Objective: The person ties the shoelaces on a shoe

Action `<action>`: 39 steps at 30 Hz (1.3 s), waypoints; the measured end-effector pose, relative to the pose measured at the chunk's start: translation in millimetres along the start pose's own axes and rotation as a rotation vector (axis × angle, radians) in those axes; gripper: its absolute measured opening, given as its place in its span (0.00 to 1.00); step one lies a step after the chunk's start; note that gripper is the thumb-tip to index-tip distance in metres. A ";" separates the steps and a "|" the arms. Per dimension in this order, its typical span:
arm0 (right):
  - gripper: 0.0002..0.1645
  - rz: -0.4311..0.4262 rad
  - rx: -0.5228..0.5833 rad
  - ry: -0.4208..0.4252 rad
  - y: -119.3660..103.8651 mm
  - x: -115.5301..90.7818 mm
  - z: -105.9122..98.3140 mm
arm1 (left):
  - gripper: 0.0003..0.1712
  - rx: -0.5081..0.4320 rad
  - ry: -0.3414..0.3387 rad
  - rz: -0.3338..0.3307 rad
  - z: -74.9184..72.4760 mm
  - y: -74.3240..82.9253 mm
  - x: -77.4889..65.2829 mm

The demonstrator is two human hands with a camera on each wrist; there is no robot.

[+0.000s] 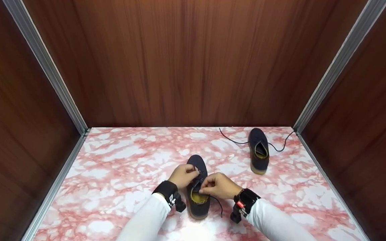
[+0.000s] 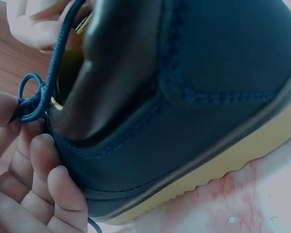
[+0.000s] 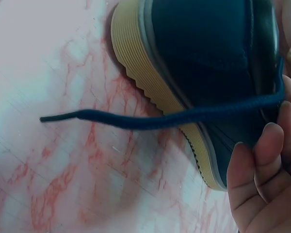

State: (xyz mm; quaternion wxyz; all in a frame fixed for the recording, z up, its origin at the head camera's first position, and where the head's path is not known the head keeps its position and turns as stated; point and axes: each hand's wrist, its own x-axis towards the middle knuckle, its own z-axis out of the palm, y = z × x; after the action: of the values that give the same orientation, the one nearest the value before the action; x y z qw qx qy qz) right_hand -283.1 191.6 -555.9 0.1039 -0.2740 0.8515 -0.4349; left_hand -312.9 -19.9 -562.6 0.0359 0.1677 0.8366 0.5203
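Observation:
A dark navy shoe with a yellow lining and tan sole stands on the tabletop, toe pointing away. My left hand is over its lacing, thumb and forefinger pinching the shoelace where it makes a small loop. Nearer the shoe's opening, my right hand holds the same lace between thumb and forefinger at the tongue. From the left hand's loop a stretch of lace runs up toward the right hand in the left wrist view. One lace end hangs loose on the shoe's right side, its tip free.
A matching shoe stands at the back right with its laces spread to both sides. The red-and-white marbled tabletop is bounded by brown wood-grain panels at the back and both sides, with metal corner posts.

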 end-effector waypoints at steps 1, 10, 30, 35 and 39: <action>0.08 -0.006 -0.007 0.000 0.1 0.1 0.9 | 0.10 -0.002 0.001 0.002 -0.2 -0.1 -0.2; 0.08 -0.044 -0.075 -0.007 -0.2 0.7 1.1 | 0.10 0.016 -0.001 0.000 -0.4 -2.2 0.2; 0.02 0.050 -0.023 0.025 -3.1 5.2 -14.8 | 0.10 -0.047 0.008 -0.037 -3.0 -4.6 -2.6; 0.11 0.085 0.011 0.043 -3.6 5.2 -13.4 | 0.10 -0.036 0.005 -0.038 -3.5 -5.1 -3.1; 0.17 0.091 -0.006 0.092 -3.1 5.9 -11.7 | 0.10 -0.045 -0.007 -0.040 -3.6 -5.8 -3.0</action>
State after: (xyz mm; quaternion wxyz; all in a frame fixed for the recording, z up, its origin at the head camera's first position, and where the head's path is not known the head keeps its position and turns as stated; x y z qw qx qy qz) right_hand -291.7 194.8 -546.0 0.0832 -0.2152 0.8682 -0.4393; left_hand -312.3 -26.3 -566.4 0.0529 0.1518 0.8276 0.5378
